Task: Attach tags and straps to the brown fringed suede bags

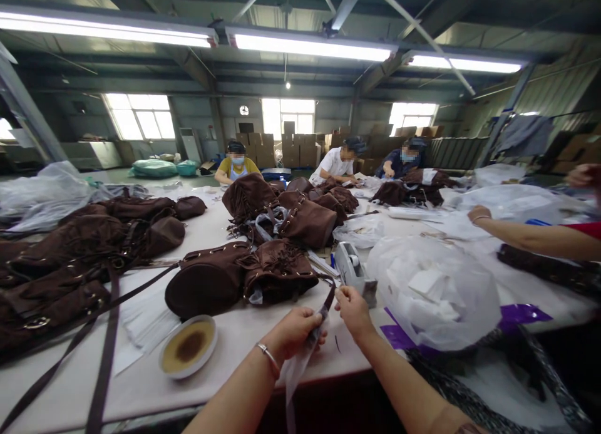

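My left hand [303, 330] is closed around a dark brown bag strap [327, 301], which slants up from my fingers. A strip of thin clear plastic [295, 374] hangs down below that hand over the table edge. My right hand [353, 312] is pinched at the strap's right side near its upper part; what sits between those fingertips is too small to make out. Just beyond both hands lie a brown fringed drawstring bag [282, 272] and another brown bucket bag [204, 282] on its side. A grey tape dispenser [350, 268] stands behind my right hand.
A dish of yellowish material [188, 346] stands at the left front beside white paper sheets [148, 309]. More brown bags [94, 233] pile up leftward. A full clear plastic bag [434, 290] sits at right, near a co-worker's arm [530, 233]. Other people work across the table.
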Available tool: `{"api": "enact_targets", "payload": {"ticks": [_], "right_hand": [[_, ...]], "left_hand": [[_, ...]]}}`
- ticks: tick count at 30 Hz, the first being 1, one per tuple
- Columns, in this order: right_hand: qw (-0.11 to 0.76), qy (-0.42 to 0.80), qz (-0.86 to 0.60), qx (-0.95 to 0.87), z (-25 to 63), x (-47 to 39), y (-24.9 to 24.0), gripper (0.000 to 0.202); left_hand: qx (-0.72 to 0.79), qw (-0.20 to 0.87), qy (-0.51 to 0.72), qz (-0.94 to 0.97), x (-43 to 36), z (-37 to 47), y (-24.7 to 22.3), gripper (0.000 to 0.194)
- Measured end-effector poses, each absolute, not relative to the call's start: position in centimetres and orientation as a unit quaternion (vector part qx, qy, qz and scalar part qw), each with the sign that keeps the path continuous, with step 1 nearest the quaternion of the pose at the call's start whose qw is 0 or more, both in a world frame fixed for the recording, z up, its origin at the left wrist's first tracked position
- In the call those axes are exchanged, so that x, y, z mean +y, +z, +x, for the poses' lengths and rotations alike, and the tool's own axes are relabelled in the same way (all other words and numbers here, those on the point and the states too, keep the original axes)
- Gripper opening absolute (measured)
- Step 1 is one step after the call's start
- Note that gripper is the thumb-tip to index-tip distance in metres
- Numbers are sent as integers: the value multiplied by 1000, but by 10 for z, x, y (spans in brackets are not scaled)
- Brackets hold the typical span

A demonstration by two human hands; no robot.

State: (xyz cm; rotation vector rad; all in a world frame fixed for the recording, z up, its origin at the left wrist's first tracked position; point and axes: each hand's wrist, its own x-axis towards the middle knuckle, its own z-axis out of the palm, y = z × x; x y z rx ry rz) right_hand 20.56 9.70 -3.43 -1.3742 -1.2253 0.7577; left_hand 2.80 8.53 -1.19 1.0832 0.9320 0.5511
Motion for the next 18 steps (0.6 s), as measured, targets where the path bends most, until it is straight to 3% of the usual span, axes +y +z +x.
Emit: {"api": "enact_targets", "payload": {"ticks": [3,8,13,18], "right_hand": [[502,437,-575,-476,202,100,-28,37],[469,530,-543,-451,188,96,-22,41],[471,546,-502,-479,186,82,-17,37],[467,487,-454,-582,201,69,-11,13]], "left_hand": [[401,743,246,476,83,27,-10,60],[390,742,263,478,80,25,-8,59],[379,744,284,471,80,21,-9,53],[370,744,294,472,83,19,-12,50]]}}
